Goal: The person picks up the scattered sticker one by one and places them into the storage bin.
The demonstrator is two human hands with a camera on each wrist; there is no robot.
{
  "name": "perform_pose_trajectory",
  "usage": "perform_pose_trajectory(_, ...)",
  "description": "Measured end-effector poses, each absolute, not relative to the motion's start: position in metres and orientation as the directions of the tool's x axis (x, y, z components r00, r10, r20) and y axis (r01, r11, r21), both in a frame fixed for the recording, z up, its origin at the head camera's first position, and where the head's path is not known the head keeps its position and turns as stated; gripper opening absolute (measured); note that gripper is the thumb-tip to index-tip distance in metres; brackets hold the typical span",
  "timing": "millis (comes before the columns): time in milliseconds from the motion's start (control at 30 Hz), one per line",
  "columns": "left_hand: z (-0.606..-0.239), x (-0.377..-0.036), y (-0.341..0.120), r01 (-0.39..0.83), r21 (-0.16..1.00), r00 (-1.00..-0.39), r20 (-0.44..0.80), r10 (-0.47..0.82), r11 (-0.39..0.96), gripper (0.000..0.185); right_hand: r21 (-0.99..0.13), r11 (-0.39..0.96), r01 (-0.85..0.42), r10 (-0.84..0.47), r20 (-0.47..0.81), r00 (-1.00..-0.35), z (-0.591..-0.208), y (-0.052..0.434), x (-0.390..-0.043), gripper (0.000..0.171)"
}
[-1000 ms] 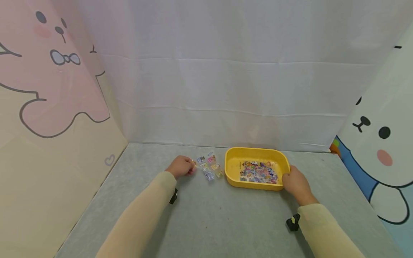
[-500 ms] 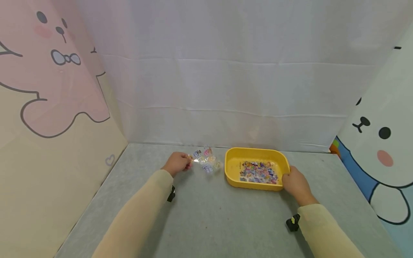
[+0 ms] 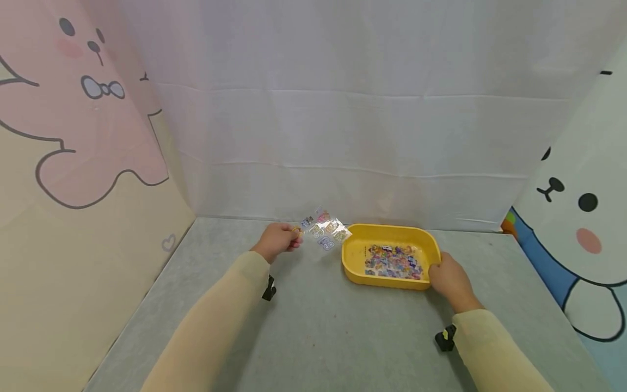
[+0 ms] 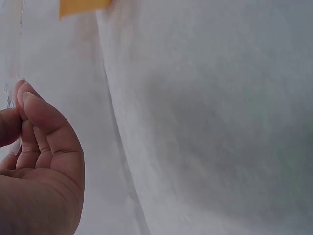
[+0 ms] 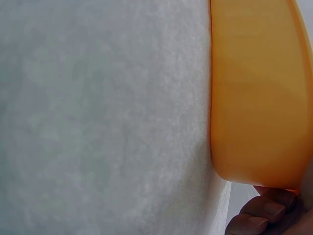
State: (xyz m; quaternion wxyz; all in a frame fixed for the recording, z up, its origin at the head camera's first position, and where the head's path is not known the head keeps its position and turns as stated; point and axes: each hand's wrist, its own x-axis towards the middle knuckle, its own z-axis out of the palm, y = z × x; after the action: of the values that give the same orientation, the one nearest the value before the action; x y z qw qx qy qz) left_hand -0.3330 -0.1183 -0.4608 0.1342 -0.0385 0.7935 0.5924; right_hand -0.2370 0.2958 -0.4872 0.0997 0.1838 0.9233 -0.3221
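Note:
Between thumb and fingers, my left hand pinches the left end of a clear sticker sheet printed with small colourful figures. The sheet is lifted off the table, and its right corner overlaps the rim of a yellow tray in the head view. My right hand grips the tray at its right end. Inside the tray lie more clear sheets of colourful stickers. In the left wrist view, the fingertips meet the thumb at the sheet's edge. The right wrist view shows curled fingers at the tray's end.
The grey table runs back to a white curtain. A panel with a pink cartoon animal stands on the left, and one with a white cartoon bear on the right.
My left hand has raised the sticker sheet off the table and brought it right, towards the tray's left rim. My right hand and the tray have stayed in place.

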Motion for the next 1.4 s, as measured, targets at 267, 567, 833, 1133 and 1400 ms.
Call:
perform_pose_trajectory(267,-0.460,-0.327,-0.086,-0.189,0.938,-0.947,-0.252,0.198,0.291,0.019,-0.567,0.712,0.414,0.276,-0.315,-0.908,-0.486,0.295,-0.237,0.056)
perform_pose_trajectory(567,-0.453,-0.318,-0.046,-0.177,0.938,-0.935,-0.255,0.246,0.297,0.013,-0.570,0.723,0.389,0.263,-0.294,-0.919,-0.487,0.296,-0.236,0.056)
perform_pose_trajectory(833,-0.451,-0.309,-0.017,-0.165,0.949,-0.951,-0.225,0.211,0.269,0.014,-0.565,0.721,0.402,0.271,-0.305,-0.913,-0.488,0.296,-0.238,0.055)
perform_pose_trajectory(1133,-0.452,-0.293,0.010,-0.204,0.959,-0.960,-0.235,0.154,0.196,0.017,-0.561,0.715,0.418,0.284,-0.313,-0.906,-0.487,0.297,-0.239,0.057)
perform_pose_trajectory(1400,-0.453,-0.284,0.032,-0.192,0.922,-0.972,-0.226,0.066,0.335,0.021,-0.558,0.724,0.406,0.273,-0.309,-0.911,-0.489,0.298,-0.238,0.057)
